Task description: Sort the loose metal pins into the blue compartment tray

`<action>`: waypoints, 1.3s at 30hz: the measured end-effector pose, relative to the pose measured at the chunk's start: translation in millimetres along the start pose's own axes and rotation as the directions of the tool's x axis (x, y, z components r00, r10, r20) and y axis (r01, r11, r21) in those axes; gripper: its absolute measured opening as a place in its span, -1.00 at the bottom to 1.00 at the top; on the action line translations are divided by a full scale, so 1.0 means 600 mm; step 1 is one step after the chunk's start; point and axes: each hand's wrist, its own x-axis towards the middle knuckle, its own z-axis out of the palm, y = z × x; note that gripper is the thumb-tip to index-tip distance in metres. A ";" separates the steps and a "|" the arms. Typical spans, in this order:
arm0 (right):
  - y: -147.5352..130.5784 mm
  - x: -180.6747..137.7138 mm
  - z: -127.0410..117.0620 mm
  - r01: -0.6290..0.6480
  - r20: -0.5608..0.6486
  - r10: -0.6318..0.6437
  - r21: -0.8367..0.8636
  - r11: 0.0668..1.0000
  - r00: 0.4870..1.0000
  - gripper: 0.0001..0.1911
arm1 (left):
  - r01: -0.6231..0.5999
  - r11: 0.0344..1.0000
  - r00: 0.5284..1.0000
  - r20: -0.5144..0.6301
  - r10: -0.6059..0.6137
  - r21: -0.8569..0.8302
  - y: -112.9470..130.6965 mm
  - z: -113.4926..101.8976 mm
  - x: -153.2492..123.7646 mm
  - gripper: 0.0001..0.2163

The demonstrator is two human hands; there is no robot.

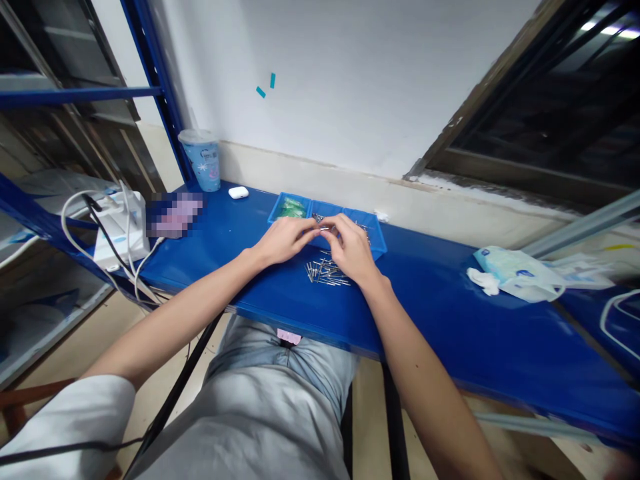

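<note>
Both hands meet above the front of a blue divided tray (379,241), fingertips close together. My left hand (284,240) is closed in a pinch on a small, thin metal pin (325,229). From the other side, the thumb and fingers of my right hand (353,248) pinch at the same piece. Just below the hands, a loose pile of slim silvery metal pins (327,272) lies on the blue tabletop (240,283). Green pieces (294,208) fill the tray's left compartment. Small metal parts (318,217) show in the middle one; my fingers partly hide the tray's contents.
A blue patterned cup (204,163) and a white earphone case (239,193) stand at the back left. Further left is a white power strip (120,230) with cables, beside a blurred-out pink object (177,215). A tissue pack (517,272) lies at the right. A wall borders the back edge.
</note>
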 end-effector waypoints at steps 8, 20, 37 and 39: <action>0.004 0.000 0.000 -0.017 0.000 0.017 -0.057 0.998 1.000 -0.82 | -0.016 0.999 1.000 -0.010 0.016 -0.030 0.002 -0.003 0.001 -0.71; 0.002 0.002 -0.010 -0.060 -0.108 0.053 -0.061 0.996 0.993 -0.72 | 0.031 0.996 0.999 -0.041 -0.034 -0.080 0.007 -0.007 0.004 -0.73; 0.019 0.002 -0.043 -0.417 -0.649 0.225 -0.157 0.895 0.727 -0.80 | 0.061 0.992 0.903 0.431 -0.008 -0.109 0.001 -0.015 0.002 -0.73; 0.025 0.003 -0.040 -0.443 -0.619 0.251 -0.177 0.879 0.745 -0.78 | 0.065 0.986 0.882 0.471 0.015 -0.152 0.002 -0.018 0.001 -0.71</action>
